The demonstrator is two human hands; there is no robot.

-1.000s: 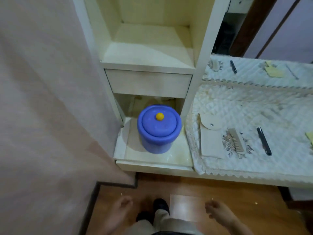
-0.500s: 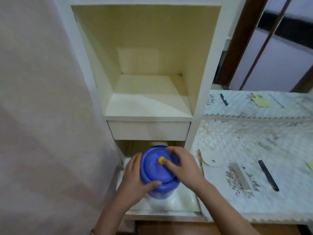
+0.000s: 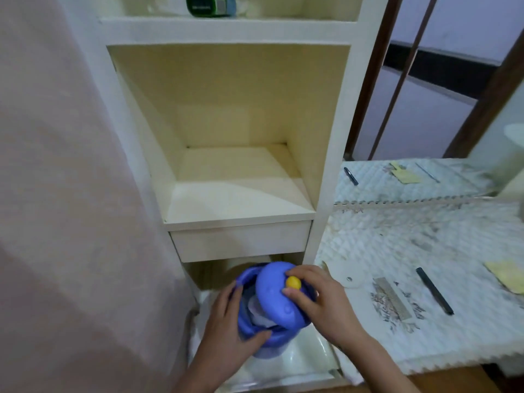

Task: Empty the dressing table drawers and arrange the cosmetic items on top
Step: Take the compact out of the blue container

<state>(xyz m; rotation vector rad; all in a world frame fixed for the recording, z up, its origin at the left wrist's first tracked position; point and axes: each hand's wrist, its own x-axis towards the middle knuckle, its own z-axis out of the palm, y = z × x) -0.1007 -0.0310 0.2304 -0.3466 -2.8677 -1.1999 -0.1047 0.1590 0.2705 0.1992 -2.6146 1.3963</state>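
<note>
A round blue container (image 3: 255, 338) stands in the pulled-out lower drawer (image 3: 286, 375) of the cream dressing unit. My left hand (image 3: 226, 327) wraps around the container's left side. My right hand (image 3: 320, 302) pinches the yellow knob (image 3: 293, 282) of the blue lid (image 3: 276, 296), which is tilted up off the rim. Something pale shows inside the container; I cannot tell what it is. On the quilted table top (image 3: 397, 251) to the right lie a metal comb (image 3: 392, 297), a black comb (image 3: 433, 290) and a cream pouch flap (image 3: 344, 276).
A shut cream drawer (image 3: 241, 242) sits just above the container, under a bare shelf cubby (image 3: 235, 188). A green bottle (image 3: 209, 5) lies on the top shelf. A pink wall or curtain (image 3: 71, 194) fills the left. A mirror (image 3: 425, 109) stands behind the table top.
My hands rose from below onto the container; the right hand has lifted and tilted the lid by its knob. My view has tipped upward toward the shelves.
</note>
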